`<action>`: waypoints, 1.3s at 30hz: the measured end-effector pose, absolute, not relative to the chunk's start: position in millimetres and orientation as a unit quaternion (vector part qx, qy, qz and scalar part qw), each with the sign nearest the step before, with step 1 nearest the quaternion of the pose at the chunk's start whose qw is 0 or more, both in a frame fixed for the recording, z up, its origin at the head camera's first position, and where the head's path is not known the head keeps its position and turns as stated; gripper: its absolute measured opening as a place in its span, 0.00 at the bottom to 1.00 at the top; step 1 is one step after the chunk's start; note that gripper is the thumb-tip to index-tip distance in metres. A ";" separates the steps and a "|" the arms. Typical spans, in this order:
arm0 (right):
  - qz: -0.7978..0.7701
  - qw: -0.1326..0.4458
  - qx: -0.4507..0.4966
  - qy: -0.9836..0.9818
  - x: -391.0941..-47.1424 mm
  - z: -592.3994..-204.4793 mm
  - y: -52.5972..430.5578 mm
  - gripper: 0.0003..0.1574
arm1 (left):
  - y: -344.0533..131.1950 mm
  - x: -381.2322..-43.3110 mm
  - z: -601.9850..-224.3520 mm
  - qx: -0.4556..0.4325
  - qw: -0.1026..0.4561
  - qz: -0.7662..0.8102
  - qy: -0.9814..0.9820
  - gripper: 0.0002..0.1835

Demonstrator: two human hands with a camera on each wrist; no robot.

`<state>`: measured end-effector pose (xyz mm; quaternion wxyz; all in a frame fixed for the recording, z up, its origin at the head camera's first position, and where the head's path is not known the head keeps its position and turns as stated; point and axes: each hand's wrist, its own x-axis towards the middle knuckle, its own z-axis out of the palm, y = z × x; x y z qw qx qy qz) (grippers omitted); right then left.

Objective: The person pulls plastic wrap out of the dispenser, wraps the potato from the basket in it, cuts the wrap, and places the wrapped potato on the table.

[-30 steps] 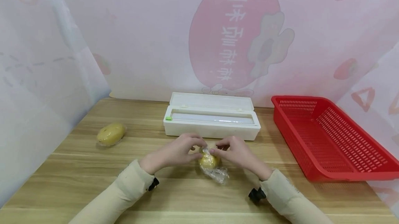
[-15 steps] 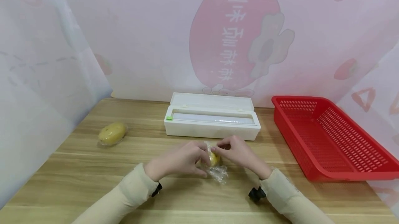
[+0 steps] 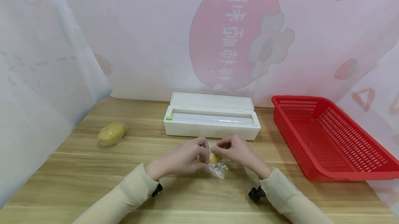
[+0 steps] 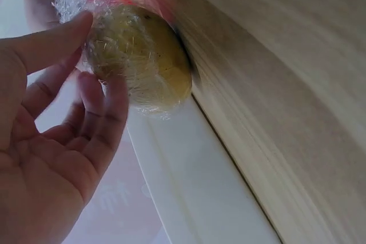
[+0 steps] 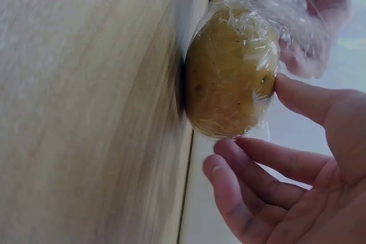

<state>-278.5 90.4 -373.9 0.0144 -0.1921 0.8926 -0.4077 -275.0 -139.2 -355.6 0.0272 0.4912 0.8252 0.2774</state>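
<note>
A potato (image 3: 214, 158) in clear cling film rests on the table, between the two hands. My left hand (image 3: 187, 157) pinches loose cling film (image 5: 297, 12) at the potato's near left side; its fingers are bent in the left wrist view. My right hand (image 3: 238, 153) holds the potato from the right: in the right wrist view the thumb lies on one side and the fingertips on the end of the potato (image 5: 231, 72). A crumpled tail of film (image 3: 219, 169) sticks out toward the front. In the head view my left fingers hide part of the potato.
Behind the hands stands a white cling film box (image 3: 212, 132), lid up, a roll inside. Another wrapped potato (image 3: 113, 133) lies on the wooden table (image 3: 93, 179) at the left. A red basket (image 3: 291, 139) occupies the right side, and a printed cloth (image 3: 149, 43) hangs behind.
My left hand has moved slightly right and nearer the front of the potato, its fingers closing in on the film there. The right hand stays nearly in place. The film tail has shifted slightly.
</note>
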 end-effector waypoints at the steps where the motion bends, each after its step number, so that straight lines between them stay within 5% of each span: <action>1: -0.412 0.010 -0.186 0.892 -278.4 -373.4 90.4 0.19 | -139.3 -275.1 -355.5 0.488 0.030 0.282 0.826 0.11; 8: -0.397 -0.004 -0.289 0.871 -279.6 -368.2 98.1 0.20 | -139.4 -279.5 -356.6 0.472 0.027 0.294 0.831 0.11; 17: -0.333 0.013 -0.352 0.875 -274.7 -369.4 98.4 0.53 | -140.8 -284.4 -357.6 0.449 0.022 0.311 0.837 0.09; 28: -0.330 -0.090 -0.366 0.865 -276.1 -373.1 92.6 0.37 | -140.5 -285.5 -358.6 0.457 0.048 0.324 0.827 0.08; 39: -0.369 -0.051 -0.373 0.850 -280.7 -367.4 99.2 0.21 | -140.5 -285.5 -358.7 0.477 0.055 0.343 0.807 0.09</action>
